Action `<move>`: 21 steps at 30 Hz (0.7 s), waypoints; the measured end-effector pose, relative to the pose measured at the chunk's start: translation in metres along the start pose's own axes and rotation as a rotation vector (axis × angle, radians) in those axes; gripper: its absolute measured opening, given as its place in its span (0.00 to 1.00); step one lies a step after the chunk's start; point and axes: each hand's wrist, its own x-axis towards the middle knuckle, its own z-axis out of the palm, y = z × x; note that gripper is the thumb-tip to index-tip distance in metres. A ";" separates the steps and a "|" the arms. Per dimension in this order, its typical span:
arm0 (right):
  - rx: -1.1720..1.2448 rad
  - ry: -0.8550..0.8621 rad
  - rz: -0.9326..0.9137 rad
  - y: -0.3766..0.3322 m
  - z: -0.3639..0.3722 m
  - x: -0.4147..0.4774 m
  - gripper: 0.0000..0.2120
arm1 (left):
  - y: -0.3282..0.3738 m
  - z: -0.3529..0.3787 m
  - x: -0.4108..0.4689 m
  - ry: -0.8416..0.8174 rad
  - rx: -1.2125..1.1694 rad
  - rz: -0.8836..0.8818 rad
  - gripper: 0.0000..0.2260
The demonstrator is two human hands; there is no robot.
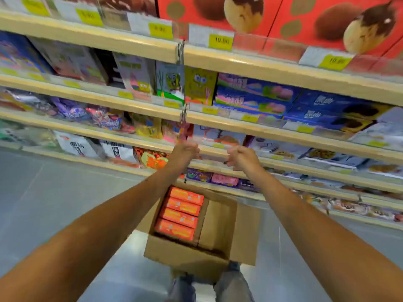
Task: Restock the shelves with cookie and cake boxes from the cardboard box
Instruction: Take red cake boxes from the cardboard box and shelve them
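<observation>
Orange boxes, four counted, lay in a row in the left half of the cardboard box. That box stood open on the floor, just ahead of my feet and close to the foot of the shelves. Its right half showed only bare brown cardboard, and I could not see any stock there.

My left hand and my right hand were both raised at arm's length, side by side but apart, in front of a middle tier of the shelves. The fingers of each hand were curled in. I could make out no box in either hand. The picture was blurred at that spot, so any fine contact with the shelf edge could not be confirmed.

The tiers facing me carried many packets and cartons, with yellow price tags along the edges. I noted no plain gap behind my hands, though the blur limited that check.

Assessment: the restocking appeared partly done, since half of the cardboard box looked emptied. Four orange boxes remained to be lifted out and shelved. With both hands up and nothing in them, I judged the next step to be a reach down for another box.
</observation>
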 end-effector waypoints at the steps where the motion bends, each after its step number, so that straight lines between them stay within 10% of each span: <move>1: 0.034 -0.016 0.070 0.015 0.007 0.005 0.13 | -0.020 -0.003 0.004 0.040 -0.016 -0.033 0.10; 21: -0.194 -0.180 0.778 0.487 0.235 0.143 0.08 | -0.536 0.018 0.093 0.127 0.197 -0.710 0.11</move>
